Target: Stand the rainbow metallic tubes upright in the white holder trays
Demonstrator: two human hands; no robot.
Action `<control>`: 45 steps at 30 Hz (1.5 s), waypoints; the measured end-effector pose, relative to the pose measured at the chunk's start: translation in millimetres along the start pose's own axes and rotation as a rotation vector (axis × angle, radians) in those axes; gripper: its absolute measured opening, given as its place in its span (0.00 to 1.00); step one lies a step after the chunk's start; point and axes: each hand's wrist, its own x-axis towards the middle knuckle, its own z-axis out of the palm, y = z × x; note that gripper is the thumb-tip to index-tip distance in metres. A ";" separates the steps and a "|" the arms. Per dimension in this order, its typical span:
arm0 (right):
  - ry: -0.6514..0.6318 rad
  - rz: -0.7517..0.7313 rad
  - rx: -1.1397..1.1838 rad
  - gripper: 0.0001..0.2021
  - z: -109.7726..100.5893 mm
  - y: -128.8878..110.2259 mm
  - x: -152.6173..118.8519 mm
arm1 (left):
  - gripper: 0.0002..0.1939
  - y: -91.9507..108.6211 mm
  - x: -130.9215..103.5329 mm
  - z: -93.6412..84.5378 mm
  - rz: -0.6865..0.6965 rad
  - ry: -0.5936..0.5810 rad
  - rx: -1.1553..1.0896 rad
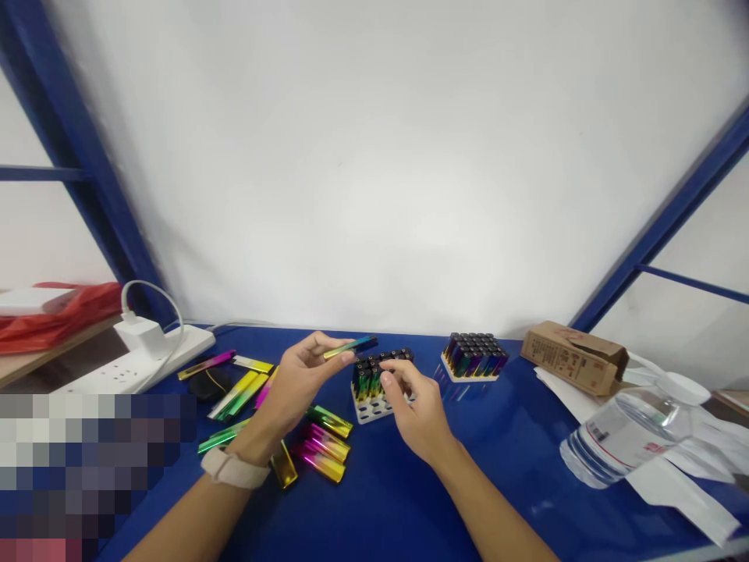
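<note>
My left hand (304,375) pinches a shiny gold-to-blue metallic tube (351,348) between thumb and fingers. It holds the tube nearly level, above the left side of a white holed rack (366,416). Several black-topped, green-and-gold tubes (363,382) stand upright in the rack's back rows; the front holes that show hold nothing. At the rack's right side is my right hand (418,406), thumb and index drawn close together. Whatever lies between those fingertips is too small to make out. Loose pink, gold and green metallic tubes (324,460) lie around my left forearm.
A second rack (471,371) full of dark tubes stands back right. Further right are a cardboard box (570,357), a large water bottle (632,429) and white papers (682,492). A power strip (99,375) with a plugged-in charger (140,337) lies on the left.
</note>
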 end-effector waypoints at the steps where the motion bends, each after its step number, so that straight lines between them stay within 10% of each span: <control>1: -0.028 0.035 0.111 0.16 1.8 -1.0 -0.2 | 0.12 2.1 -2.1 2.4 -0.014 -0.051 -0.001; 14: 0.125 0.108 0.405 0.15 1.5 1.5 2.9 | 0.14 0.2 -12.0 12.5 0.159 -0.196 0.503; 20: 0.391 0.115 0.438 0.15 -1.0 9.8 10.3 | 0.38 -17.9 -15.2 10.4 0.136 -0.134 0.688; 29: 0.377 0.324 0.663 0.23 -2.4 28.1 18.7 | 0.64 -37.4 -16.0 5.4 -0.067 -0.335 0.833; 45: 0.106 0.458 0.721 0.30 -2.1 28.8 18.5 | 0.54 -36.7 -14.3 -4.5 0.012 -0.338 0.882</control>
